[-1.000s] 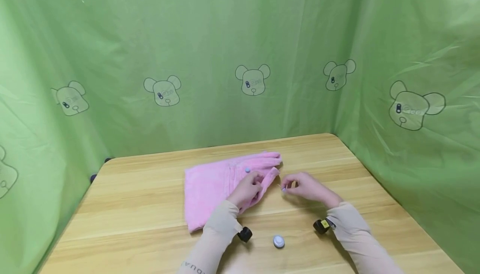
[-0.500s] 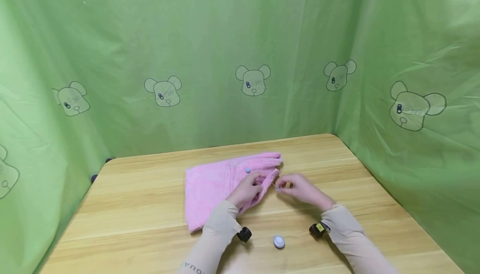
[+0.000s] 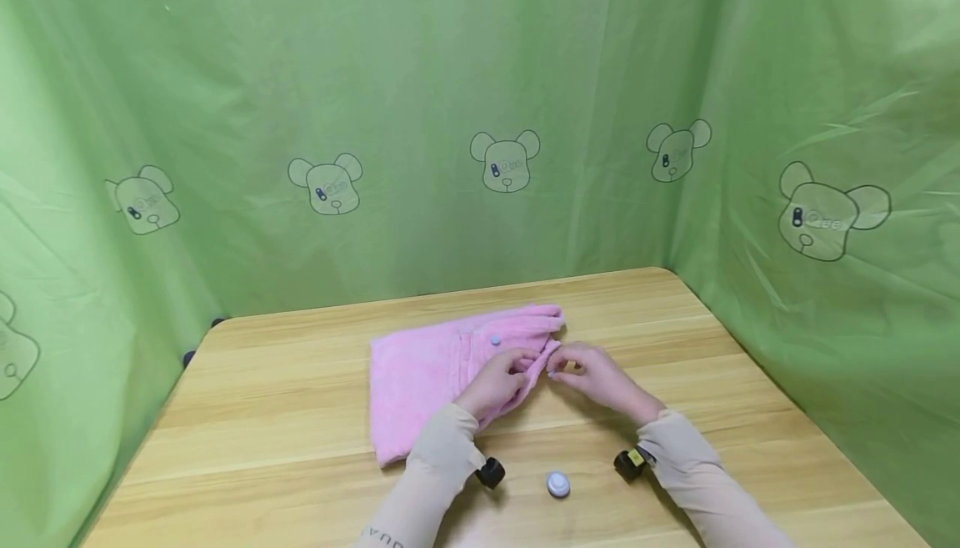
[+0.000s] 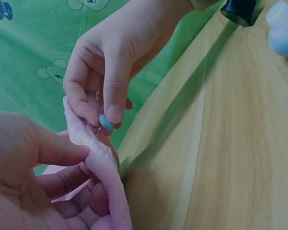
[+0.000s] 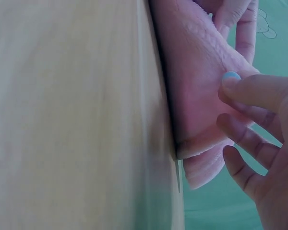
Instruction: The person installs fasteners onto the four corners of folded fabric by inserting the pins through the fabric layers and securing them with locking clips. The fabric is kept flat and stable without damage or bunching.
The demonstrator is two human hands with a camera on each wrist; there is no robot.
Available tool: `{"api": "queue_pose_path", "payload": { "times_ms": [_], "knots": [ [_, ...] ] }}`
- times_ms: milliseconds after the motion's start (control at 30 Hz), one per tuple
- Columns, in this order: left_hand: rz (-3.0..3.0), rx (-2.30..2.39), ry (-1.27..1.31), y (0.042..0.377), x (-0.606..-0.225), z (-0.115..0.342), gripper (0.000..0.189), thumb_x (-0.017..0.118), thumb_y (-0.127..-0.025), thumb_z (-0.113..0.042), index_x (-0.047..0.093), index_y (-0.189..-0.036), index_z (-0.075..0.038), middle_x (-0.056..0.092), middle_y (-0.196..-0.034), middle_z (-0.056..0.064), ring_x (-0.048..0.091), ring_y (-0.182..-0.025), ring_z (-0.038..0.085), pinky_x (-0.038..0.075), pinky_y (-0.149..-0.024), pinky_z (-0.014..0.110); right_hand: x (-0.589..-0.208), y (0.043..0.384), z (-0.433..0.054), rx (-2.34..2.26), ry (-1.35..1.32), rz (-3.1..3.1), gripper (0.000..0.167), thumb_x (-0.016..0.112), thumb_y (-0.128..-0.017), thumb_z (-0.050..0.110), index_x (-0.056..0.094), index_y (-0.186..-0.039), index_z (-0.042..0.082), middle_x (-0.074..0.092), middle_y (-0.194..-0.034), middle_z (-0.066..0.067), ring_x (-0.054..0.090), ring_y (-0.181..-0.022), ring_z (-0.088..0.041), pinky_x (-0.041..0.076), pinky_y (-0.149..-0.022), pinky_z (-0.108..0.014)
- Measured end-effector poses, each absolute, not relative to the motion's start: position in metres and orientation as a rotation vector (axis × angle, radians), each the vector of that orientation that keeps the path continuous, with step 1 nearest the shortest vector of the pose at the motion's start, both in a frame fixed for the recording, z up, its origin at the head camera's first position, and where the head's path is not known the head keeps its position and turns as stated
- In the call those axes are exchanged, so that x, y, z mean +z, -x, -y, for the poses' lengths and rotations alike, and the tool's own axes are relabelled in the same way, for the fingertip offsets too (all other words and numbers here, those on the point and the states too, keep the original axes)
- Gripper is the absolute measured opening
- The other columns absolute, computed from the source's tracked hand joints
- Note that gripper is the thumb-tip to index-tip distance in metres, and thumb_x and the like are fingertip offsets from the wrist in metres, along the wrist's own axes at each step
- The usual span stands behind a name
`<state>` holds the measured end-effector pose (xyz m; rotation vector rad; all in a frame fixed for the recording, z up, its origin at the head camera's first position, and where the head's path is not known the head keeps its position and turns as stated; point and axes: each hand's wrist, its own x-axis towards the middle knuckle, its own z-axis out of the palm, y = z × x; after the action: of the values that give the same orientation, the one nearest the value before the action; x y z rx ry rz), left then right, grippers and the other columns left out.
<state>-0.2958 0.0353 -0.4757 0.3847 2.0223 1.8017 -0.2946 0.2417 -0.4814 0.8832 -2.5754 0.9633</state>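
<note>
A folded pink towel (image 3: 416,381) lies on the wooden table. My left hand (image 3: 495,381) pinches its raised edge between thumb and fingers, as the left wrist view shows. Close by, my right hand (image 3: 596,377) pinches a pin with a round blue head (image 4: 105,122) between thumb and index finger. The pin's thin shaft points at the towel edge; whether its tip is in the cloth I cannot tell. In the right wrist view only part of the blue head (image 5: 230,75) shows past the thumb. Another small blue head (image 3: 495,340) sits on the towel, left of the raised edge.
A small round white and light-blue object (image 3: 557,484) stands on the table (image 3: 247,414) between my forearms. Black wrist cameras (image 3: 491,472) hang by both sleeves. Green curtains (image 3: 420,72) with bear-head drawings stand behind and at the sides.
My right hand has moved left with the pin, from apart from the towel to right up against its raised edge. My left hand has stayed on the cloth.
</note>
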Motion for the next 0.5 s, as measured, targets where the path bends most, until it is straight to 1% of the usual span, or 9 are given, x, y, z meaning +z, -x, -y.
{"api": "queue_pose_path", "payload": {
  "times_ms": [100, 167, 233, 300, 433, 500],
  "knots": [
    [-2.082, 1.776, -0.413, 0.2952, -0.4749, -0.0364, 0.045, 0.048, -0.088, 0.009, 0.062, -0.125, -0.011, 0.059, -0.096, 0.007, 0.046, -0.060, 0.006, 0.037, -0.048, 0.014, -0.4827, 0.2954, -0.2408, 0.878, -0.909, 2.514, 0.017, 0.077, -0.077, 0.003, 0.071, -0.089, 0.014, 0.071, -0.090, 0.003, 0.065, -0.086, -0.016, 0.057, -0.079, -0.039],
    [-2.144, 1.744, -0.443, 0.2948, -0.4746, -0.0369, 0.044, 0.050, -0.089, 0.008, 0.062, -0.126, -0.009, 0.058, -0.093, 0.006, 0.047, -0.063, 0.007, 0.039, -0.050, 0.015, -0.4832, 0.2959, -0.2401, 0.829, -0.913, 2.474, 0.019, 0.078, -0.076, 0.003, 0.070, -0.088, 0.015, 0.070, -0.089, 0.003, 0.065, -0.086, -0.015, 0.057, -0.079, -0.037],
    [-2.212, 1.704, -0.472, 0.2947, -0.4742, -0.0373, 0.043, 0.052, -0.088, 0.007, 0.062, -0.127, -0.009, 0.059, -0.093, 0.006, 0.050, -0.068, 0.008, 0.041, -0.053, 0.016, -0.4833, 0.2959, -0.2389, 0.796, -0.893, 2.460, 0.022, 0.079, -0.076, 0.004, 0.068, -0.092, 0.014, 0.069, -0.089, 0.003, 0.064, -0.085, -0.015, 0.057, -0.078, -0.036],
    [-2.294, 1.653, -0.507, 0.2936, -0.4731, -0.0376, 0.043, 0.054, -0.088, 0.006, 0.062, -0.127, -0.009, 0.062, -0.096, 0.007, 0.051, -0.073, 0.009, 0.044, -0.059, 0.017, -0.4825, 0.2955, -0.2374, 0.792, -0.858, 2.472, 0.029, 0.078, -0.077, 0.004, 0.065, -0.101, 0.012, 0.068, -0.090, 0.001, 0.064, -0.085, -0.016, 0.057, -0.078, -0.038],
    [-2.442, 1.534, -0.583, 0.2908, -0.4699, -0.0385, 0.038, 0.059, -0.087, 0.000, 0.065, -0.123, -0.011, 0.066, -0.100, 0.005, 0.055, -0.085, 0.009, 0.048, -0.076, 0.021, -0.4796, 0.2932, -0.2352, 0.785, -0.780, 2.524, 0.057, 0.078, -0.076, 0.002, 0.055, -0.129, 0.007, 0.070, -0.102, -0.008, 0.066, -0.089, -0.022, 0.057, -0.081, -0.043],
    [-2.491, 1.482, -0.628, 0.2899, -0.4685, -0.0391, 0.034, 0.061, -0.088, -0.004, 0.067, -0.121, -0.013, 0.068, -0.099, 0.003, 0.057, -0.087, 0.008, 0.049, -0.081, 0.022, -0.4786, 0.2924, -0.2348, 0.768, -0.764, 2.534, 0.067, 0.079, -0.075, 0.001, 0.051, -0.136, 0.007, 0.069, -0.109, -0.012, 0.067, -0.095, -0.026, 0.056, -0.086, -0.046]
  ]
}}
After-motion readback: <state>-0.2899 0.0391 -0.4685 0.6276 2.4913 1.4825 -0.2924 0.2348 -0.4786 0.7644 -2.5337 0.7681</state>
